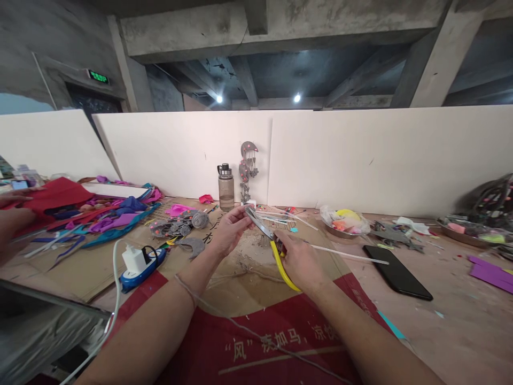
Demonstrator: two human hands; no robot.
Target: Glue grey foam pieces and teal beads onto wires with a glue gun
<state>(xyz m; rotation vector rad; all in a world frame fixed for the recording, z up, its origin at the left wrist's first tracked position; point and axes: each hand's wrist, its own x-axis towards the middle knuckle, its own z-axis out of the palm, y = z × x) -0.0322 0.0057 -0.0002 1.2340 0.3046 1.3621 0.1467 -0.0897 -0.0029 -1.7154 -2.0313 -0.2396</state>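
Observation:
My right hand (302,259) is wrapped round a pair of scissors (279,262) with yellow handles. The metal blades point up and left, and their tips reach my left hand (234,230). My left hand is pinched closed at the blade tips; what it holds is too small to make out. A thin white stick (348,254) extends rightward from beside my right hand, its end over a black phone (396,271). Grey yarn (256,327) crosses my left forearm and runs down over the red and brown cardboard (224,297).
Behind my hands stand a bottle (226,190) and a grey hanging ornament (248,168). Left are a blue power strip (140,272), grey felt pieces (176,225), and coloured fabric beside another person's hands (16,224). A metal bowl (340,232) sits right.

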